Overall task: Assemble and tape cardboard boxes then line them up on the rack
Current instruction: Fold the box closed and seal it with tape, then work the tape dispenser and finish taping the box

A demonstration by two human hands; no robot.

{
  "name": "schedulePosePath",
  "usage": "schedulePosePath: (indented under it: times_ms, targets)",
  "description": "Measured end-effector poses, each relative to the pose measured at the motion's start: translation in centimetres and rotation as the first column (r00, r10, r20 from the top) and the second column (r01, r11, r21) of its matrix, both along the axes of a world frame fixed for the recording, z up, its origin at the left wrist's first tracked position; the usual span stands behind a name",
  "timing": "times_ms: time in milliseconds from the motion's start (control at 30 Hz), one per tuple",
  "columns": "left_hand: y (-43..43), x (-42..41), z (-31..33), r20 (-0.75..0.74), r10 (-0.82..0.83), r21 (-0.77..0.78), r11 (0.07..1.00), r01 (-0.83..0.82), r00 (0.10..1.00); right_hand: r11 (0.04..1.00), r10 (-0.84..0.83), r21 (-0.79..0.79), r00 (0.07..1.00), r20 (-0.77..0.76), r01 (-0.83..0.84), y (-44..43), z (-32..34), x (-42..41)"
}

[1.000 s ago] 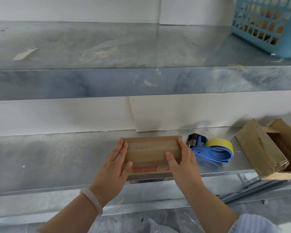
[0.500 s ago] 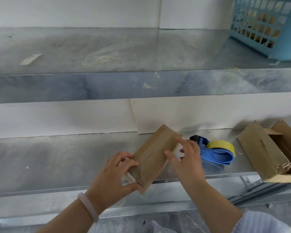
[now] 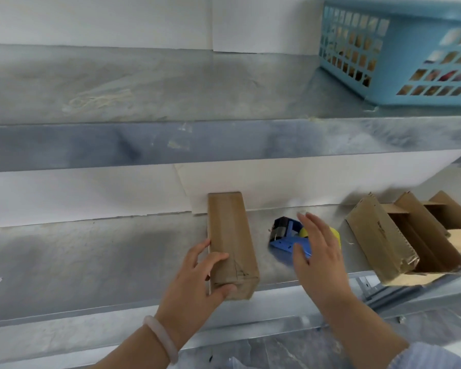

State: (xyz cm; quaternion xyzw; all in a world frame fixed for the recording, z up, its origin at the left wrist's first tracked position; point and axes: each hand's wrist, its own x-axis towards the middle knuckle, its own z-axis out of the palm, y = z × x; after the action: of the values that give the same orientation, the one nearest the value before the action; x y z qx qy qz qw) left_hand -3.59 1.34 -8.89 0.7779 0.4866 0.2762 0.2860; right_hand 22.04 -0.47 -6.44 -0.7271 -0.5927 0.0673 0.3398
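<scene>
Cardboard box [image 3: 230,243] (oblong, matte), left hand [image 3: 197,283] gripping

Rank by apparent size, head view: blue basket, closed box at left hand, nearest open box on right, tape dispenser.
1. Blue basket, though cropped by the frame.
2. Open box and closed box: roughly alike, not ranked.
3. Tape dispenser, partly hidden behind the right hand.

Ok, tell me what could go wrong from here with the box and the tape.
The box reaches the front edge of the shelf, gripped only by the left hand; letting go could tip it off. The right hand hovers open over the tape dispenser; a careless grab might catch its cutter. The open boxes beside it overhang and could be knocked.
</scene>
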Motion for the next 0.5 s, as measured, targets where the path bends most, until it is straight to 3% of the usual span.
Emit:
schedulePosePath:
  times_ms: [100,200,300,367,433,500]
  targets:
    - [-0.3,0.5,0.2,-0.01,0.025,0.022,0.999,-0.025,1.0,0.961,-0.09,-0.254,0.991,0.096,0.111,0.5,0.1,5.0]
    - [-0.7,0.8,1.3,-0.061,0.083,0.021,0.996,-0.082,0.995,0.862,-0.041,-0.505,0.999,0.036,0.053,0.9,-0.5,8.0]
    - [-1.0,2.1,3.4,-0.046,0.178,0.247,0.955,-0.161,0.983,0.875,-0.013,-0.484,1.0,0.022,0.022,0.5,-1.2,9.1]
    - [-1.2,4.1,5.2,0.03,0.112,0.332,0.936,-0.115,0.993,0.907,-0.035,-0.42,0.999,0.026,0.043,-0.2,-1.6,9.3]
    - [-1.8,6.9,6.8,0.102,-0.025,0.252,0.968,-0.001,0.994,0.931,-0.027,-0.364,0.999,0.017,0.031,-0.9,-2.1,9.3]
    - [-2.7,10.3,7.5,0.129,-0.098,-0.001,0.995,0.099,0.987,0.946,-0.01,-0.324,1.0,-0.018,0.004,-1.5,-2.7,9.1]
